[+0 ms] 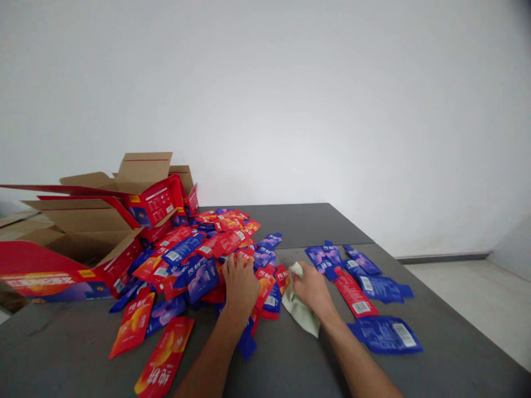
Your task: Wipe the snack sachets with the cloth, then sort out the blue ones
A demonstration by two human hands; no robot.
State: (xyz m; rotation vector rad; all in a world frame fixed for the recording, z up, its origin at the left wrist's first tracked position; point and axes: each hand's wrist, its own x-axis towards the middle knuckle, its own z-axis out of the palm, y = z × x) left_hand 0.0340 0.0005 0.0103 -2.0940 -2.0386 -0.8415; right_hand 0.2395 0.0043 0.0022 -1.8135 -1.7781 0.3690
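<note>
My left hand [240,286] is at the near right side of a heap of red and blue foil pouches, its fingers bent down. They close on a red pouch [245,253] whose top shows just past the fingertips. The bunched pale cloth [302,314] is in my right hand [311,288], which presses it to the table; one end sticks up above the fingers and the rest trails toward me. Between my hands lie more pouches, among them a red one [264,283] with orange print. Right of the cloth, a red pouch [354,293] lies barcode up.
Open red cartons [103,273] with brown insides stand at the left, flaps raised. Several blue pouches [388,334] lie scattered on the dark table [448,337] at the right. Two red pouches [133,323] lie at the near left. A white wall [315,110] rises behind.
</note>
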